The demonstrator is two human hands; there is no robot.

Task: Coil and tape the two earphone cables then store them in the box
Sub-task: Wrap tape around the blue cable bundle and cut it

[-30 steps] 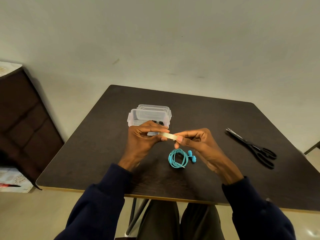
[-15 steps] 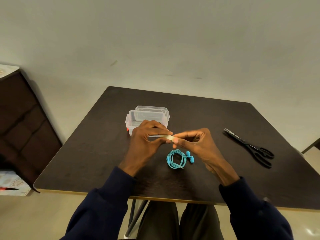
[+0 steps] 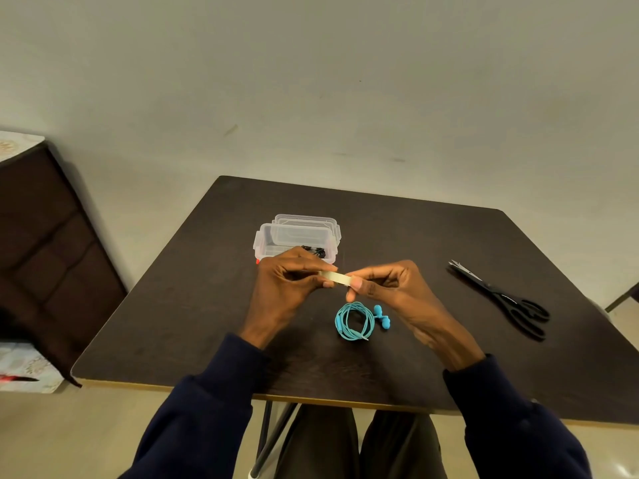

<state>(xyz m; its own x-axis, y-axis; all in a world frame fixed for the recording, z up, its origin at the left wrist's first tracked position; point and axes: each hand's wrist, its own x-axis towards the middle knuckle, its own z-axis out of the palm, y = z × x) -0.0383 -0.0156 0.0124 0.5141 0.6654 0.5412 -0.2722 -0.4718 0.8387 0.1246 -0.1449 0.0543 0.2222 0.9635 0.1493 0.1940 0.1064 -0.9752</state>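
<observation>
Left of centre on the dark table (image 3: 193, 305) I see the clear plastic box (image 3: 264, 238), open, its lid (image 3: 304, 219) behind it. A dark tangle inside looks like the black earphones (image 3: 315, 251), already stored, though it is too small for me to be sure they are taped.

In front of the box, my left hand (image 3: 288, 283) has its fingers curled together, pinching the left end of a tape strip (image 3: 338, 278). I cannot tell whether a roll sits hidden in that palm. The strip runs left to right across the middle of the frame, dipping slightly to the right.

My right hand (image 3: 392, 288) clamps the strip's other end between thumb and forefinger.

The blue earphone coil (image 3: 354, 322) lies flat on the table just below the strip, under the right fingertips and so nearer that hand, with its earbuds on its right side. I judge the strip must come straight down across it.

The scissors (image 3: 503, 300) lie well apart at the right.
</observation>
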